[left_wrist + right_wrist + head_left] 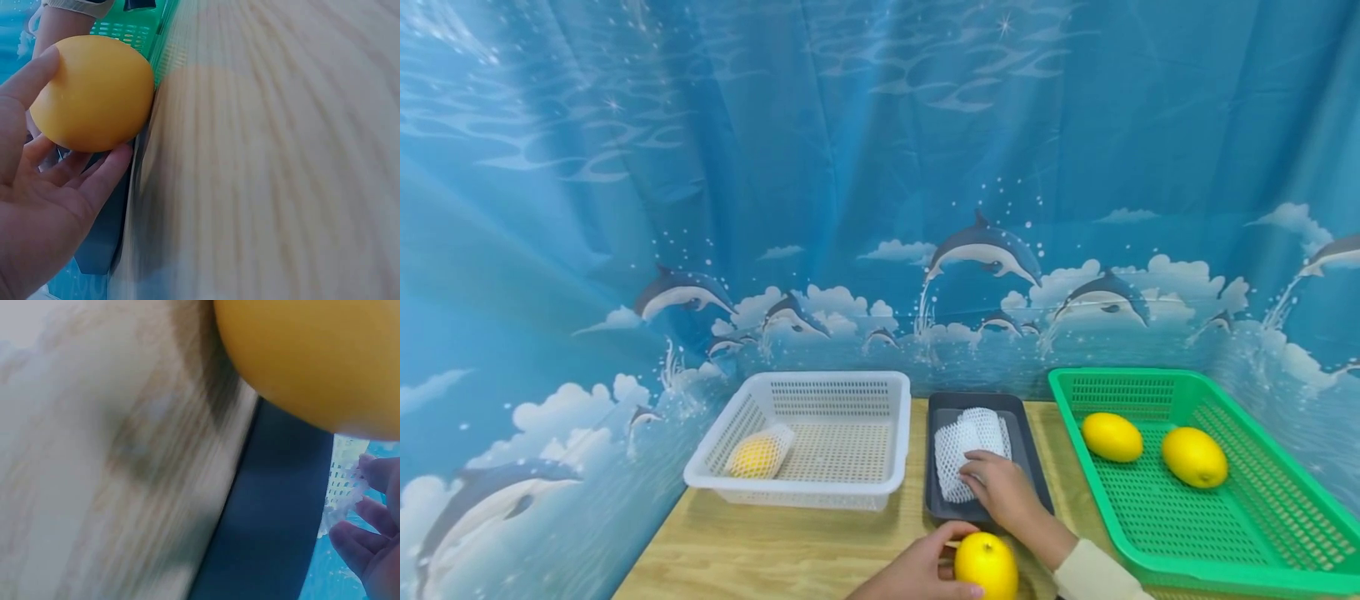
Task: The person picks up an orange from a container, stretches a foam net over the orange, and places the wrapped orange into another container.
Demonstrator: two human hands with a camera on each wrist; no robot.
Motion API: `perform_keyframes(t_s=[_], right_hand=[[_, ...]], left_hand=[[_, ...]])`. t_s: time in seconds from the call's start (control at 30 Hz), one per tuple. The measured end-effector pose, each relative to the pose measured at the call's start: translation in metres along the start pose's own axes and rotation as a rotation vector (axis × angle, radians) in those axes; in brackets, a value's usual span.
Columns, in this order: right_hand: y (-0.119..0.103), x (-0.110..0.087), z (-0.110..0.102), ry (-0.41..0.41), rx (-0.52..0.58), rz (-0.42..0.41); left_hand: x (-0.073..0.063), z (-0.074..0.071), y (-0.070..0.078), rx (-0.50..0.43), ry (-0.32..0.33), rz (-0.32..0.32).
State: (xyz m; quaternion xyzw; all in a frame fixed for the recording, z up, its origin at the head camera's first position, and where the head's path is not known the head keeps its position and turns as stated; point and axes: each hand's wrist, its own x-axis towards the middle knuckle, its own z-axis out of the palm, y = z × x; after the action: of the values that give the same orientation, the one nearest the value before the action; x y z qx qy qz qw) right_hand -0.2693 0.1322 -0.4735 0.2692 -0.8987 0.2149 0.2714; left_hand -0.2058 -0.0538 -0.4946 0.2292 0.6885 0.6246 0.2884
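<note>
yellow fruit (988, 567) is in the left hand, at the near side of the table, just in front of the dark tray; whether its underside touches the wood i cannot tell. the blue curtain (820, 167), printed with dolphins and clouds, fills the background. below it is the wood-grain table (760, 542). the green basket (1180, 533) is on the right, the smaller white basket (850, 454) on the left, and the dark tray (1024, 442) between them. the left hand (925, 567) curves around the fruit, thumb on one side and fingers on the other. the right hand (1003, 492) reaches over the tray with bent fingers at the white foam netting (953, 458); whether they pinch it i cannot tell. two more yellow fruits (1112, 437) lie apart in the green basket. one netted fruit (756, 457) lies in the white basket's near left corner.
</note>
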Motion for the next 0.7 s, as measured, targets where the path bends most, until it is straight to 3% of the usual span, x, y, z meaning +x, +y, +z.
perform_keyframes(t_s=[0.33, 0.57, 0.7], right_hand=[[-0.003, -0.001, -0.008, 0.017, 0.025, 0.030], [-0.005, -0.004, -0.013, 0.108, 0.047, 0.052], [-0.006, -0.006, -0.015, 0.164, 0.063, 0.054]], left_hand=[[-0.002, -0.002, 0.001, 0.078, -0.021, -0.011], [-0.004, -0.003, 0.001, 0.079, 0.012, -0.019], [-0.002, -0.006, 0.002, 0.171, 0.056, 0.046]])
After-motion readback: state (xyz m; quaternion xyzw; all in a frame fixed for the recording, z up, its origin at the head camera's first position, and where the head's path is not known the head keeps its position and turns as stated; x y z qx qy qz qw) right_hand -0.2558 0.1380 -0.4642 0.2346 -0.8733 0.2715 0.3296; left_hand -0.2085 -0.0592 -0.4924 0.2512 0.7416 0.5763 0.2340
